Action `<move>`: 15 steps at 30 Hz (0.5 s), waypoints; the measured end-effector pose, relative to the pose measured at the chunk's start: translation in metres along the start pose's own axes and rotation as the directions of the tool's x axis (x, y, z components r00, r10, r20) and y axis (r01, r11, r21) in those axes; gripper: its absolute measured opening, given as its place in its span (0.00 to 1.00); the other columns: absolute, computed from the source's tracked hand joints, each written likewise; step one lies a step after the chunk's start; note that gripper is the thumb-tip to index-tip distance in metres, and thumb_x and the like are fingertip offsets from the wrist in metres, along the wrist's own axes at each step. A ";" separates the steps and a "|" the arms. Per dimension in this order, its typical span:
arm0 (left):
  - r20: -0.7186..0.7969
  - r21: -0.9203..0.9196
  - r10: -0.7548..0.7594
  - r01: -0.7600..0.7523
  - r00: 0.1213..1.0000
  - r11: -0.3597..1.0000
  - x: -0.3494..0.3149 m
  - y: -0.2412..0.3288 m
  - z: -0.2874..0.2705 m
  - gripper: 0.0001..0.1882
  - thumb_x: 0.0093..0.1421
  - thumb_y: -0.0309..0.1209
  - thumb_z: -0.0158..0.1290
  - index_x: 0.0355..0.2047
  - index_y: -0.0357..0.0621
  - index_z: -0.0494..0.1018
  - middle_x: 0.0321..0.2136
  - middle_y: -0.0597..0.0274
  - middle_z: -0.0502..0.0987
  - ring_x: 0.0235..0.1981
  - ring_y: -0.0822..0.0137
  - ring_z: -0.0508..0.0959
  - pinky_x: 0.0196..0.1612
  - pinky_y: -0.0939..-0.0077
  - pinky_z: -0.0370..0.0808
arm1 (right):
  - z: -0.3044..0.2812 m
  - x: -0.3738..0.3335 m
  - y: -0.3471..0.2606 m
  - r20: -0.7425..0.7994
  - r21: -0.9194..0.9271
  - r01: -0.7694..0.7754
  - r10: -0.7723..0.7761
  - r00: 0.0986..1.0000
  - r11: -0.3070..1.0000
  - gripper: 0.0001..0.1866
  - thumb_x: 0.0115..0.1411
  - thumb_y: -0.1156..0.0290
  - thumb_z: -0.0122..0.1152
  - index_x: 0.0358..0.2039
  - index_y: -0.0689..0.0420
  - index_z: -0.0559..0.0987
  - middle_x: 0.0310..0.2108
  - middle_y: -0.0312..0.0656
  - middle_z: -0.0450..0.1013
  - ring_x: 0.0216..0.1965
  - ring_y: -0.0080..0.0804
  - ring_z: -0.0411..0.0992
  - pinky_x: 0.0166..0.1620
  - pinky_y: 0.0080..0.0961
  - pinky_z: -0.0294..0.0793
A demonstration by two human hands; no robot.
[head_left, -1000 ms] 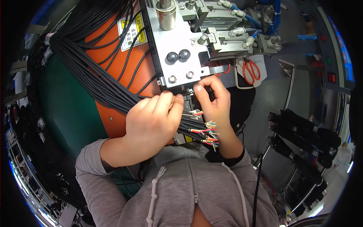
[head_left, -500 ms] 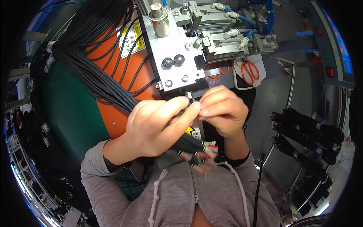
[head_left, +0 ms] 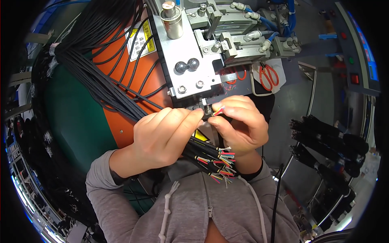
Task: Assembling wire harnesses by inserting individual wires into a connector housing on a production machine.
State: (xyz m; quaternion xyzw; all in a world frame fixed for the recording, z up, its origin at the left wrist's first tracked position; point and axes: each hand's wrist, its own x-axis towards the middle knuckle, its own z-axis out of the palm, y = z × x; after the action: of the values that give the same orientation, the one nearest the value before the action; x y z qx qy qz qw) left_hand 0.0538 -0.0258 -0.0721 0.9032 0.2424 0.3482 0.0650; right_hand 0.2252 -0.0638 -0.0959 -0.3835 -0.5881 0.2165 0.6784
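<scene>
My left hand point(head_left: 162, 135) is closed round a bundle of black braided cables point(head_left: 121, 99), its thumb and forefinger meeting beside a small dark metal fixture point(head_left: 208, 109). The cables' stripped ends point(head_left: 221, 162), with red, yellow, white and blue wires, stick out below that hand, over my lap. Between the thumb and forefinger of my right hand point(head_left: 245, 123) is a short tuft of coloured wires point(head_left: 219, 111), right next to the fixture. Whether the tuft touches the fixture is hard to see. My left fingers hide the middle of the bundle.
Above my hands is a machine with a silver plate point(head_left: 194, 77), two black knobs point(head_left: 186, 65) and air cylinders with blue hoses. Orange-handled scissors point(head_left: 268, 77) lie to its right. More black cable bundles point(head_left: 328, 141) hang at the right. A control panel point(head_left: 356, 52) stands far right.
My right fingers have parted slightly from my left ones, and the coloured wire tuft now shows between them. The stripped ends below, blurred before, have come to rest and fanned out.
</scene>
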 end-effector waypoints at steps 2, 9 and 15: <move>-0.086 0.003 0.003 -0.003 0.996 1.000 -0.002 0.000 0.003 0.14 0.46 0.26 0.57 0.35 0.36 0.76 0.24 0.62 0.73 0.22 0.71 0.74 0.20 0.81 0.67 | -0.004 0.005 -0.002 0.065 -0.222 0.061 -0.047 0.997 0.973 0.16 0.44 0.81 0.71 0.33 0.61 0.76 0.28 0.46 0.75 0.30 0.34 0.73 0.35 0.28 0.73; 0.018 -0.019 -0.038 0.038 0.999 0.999 -0.004 0.002 0.000 0.12 0.46 0.25 0.57 0.34 0.37 0.74 0.24 0.62 0.70 0.21 0.70 0.72 0.18 0.79 0.63 | -0.006 0.001 -0.005 0.110 -0.095 -0.285 0.295 0.949 0.954 0.10 0.44 0.79 0.70 0.27 0.63 0.78 0.27 0.44 0.74 0.30 0.33 0.72 0.34 0.27 0.72; 0.125 -0.015 -0.064 0.066 0.990 0.998 -0.003 0.004 -0.003 0.14 0.45 0.26 0.57 0.34 0.38 0.74 0.26 0.63 0.70 0.21 0.70 0.70 0.18 0.80 0.62 | -0.006 0.001 -0.009 0.172 -0.508 0.101 -0.014 0.985 0.855 0.06 0.47 0.78 0.66 0.25 0.63 0.76 0.25 0.41 0.72 0.28 0.30 0.70 0.33 0.25 0.69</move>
State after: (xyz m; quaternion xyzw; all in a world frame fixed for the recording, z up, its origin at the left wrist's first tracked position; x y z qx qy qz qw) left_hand 0.0515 -0.0306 -0.0708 0.9141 0.2638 0.2913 0.0997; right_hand 0.2299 -0.0701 -0.0889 -0.5140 -0.6890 0.0613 0.5073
